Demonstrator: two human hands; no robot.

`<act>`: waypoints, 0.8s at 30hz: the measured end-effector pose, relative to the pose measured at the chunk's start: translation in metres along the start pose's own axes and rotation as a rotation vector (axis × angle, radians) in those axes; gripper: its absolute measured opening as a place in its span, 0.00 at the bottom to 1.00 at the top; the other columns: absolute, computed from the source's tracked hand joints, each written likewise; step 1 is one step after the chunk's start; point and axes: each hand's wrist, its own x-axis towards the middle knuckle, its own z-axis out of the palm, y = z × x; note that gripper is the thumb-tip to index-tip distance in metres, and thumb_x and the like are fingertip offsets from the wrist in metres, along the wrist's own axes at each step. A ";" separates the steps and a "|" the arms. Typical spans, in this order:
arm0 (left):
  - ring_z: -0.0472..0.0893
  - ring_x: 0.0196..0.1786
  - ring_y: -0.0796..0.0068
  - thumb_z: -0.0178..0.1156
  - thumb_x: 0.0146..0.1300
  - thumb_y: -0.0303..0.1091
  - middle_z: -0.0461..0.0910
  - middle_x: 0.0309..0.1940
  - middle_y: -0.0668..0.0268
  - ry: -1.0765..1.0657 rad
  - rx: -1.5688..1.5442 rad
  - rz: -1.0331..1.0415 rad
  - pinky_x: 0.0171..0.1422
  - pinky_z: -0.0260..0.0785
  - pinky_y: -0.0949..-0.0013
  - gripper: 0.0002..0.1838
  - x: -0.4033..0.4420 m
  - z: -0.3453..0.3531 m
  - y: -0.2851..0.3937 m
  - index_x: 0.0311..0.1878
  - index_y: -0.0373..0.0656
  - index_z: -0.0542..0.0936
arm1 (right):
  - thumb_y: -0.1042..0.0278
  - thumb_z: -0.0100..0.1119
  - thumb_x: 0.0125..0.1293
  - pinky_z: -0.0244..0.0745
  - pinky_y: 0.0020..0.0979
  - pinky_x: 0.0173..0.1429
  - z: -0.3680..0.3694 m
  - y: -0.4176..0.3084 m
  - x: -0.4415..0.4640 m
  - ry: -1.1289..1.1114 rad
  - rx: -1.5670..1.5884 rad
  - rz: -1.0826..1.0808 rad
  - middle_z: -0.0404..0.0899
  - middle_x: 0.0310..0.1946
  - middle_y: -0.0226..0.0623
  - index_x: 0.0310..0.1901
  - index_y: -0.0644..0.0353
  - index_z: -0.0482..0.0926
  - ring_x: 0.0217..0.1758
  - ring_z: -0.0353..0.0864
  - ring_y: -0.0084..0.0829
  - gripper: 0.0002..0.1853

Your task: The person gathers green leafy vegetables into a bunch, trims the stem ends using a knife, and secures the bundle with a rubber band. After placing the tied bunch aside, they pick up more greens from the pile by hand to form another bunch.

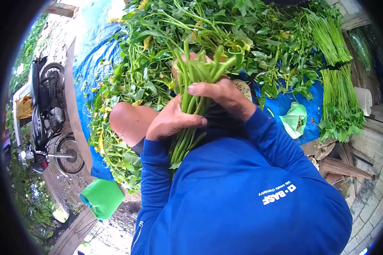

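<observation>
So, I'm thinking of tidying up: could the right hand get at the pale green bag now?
Probably not at once: the right hand is closed around the stems. Once free, likely yes, since the pale green bag lies uncovered on the blue sheet, on that side.

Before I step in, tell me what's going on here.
The person's left hand and right hand are both closed around a bunch of green stems, held over the lap. Ahead, loose leafy greens lie heaped on a blue tarp. Bundled greens lie off to the right.
</observation>
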 end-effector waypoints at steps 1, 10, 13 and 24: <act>0.77 0.72 0.66 0.78 0.56 0.32 0.80 0.68 0.60 -0.010 0.015 0.029 0.80 0.66 0.62 0.47 0.004 0.001 -0.002 0.80 0.35 0.69 | 0.64 0.75 0.66 0.75 0.37 0.75 -0.002 -0.010 -0.011 -0.009 0.093 0.048 0.81 0.67 0.40 0.77 0.64 0.72 0.69 0.81 0.33 0.39; 0.77 0.70 0.68 0.78 0.54 0.31 0.80 0.68 0.61 -0.032 0.057 0.165 0.78 0.67 0.62 0.47 0.021 0.000 -0.007 0.79 0.36 0.70 | 0.73 0.73 0.66 0.80 0.34 0.69 0.004 0.002 -0.044 0.175 0.103 -0.013 0.86 0.58 0.35 0.69 0.63 0.76 0.60 0.85 0.29 0.30; 0.77 0.69 0.68 0.79 0.52 0.30 0.79 0.67 0.62 -0.032 0.200 0.181 0.78 0.67 0.63 0.49 0.024 -0.005 -0.006 0.79 0.36 0.69 | 0.71 0.70 0.68 0.81 0.32 0.65 0.002 0.025 -0.043 0.289 0.131 0.023 0.87 0.55 0.33 0.66 0.63 0.80 0.56 0.86 0.26 0.25; 0.80 0.57 0.75 0.78 0.52 0.30 0.82 0.59 0.66 -0.002 -0.180 0.063 0.64 0.73 0.71 0.43 -0.003 -0.032 0.001 0.74 0.35 0.75 | 0.25 0.48 0.81 0.76 0.38 0.72 -0.009 -0.024 0.023 0.409 0.257 0.035 0.80 0.66 0.49 0.81 0.69 0.60 0.66 0.84 0.37 0.50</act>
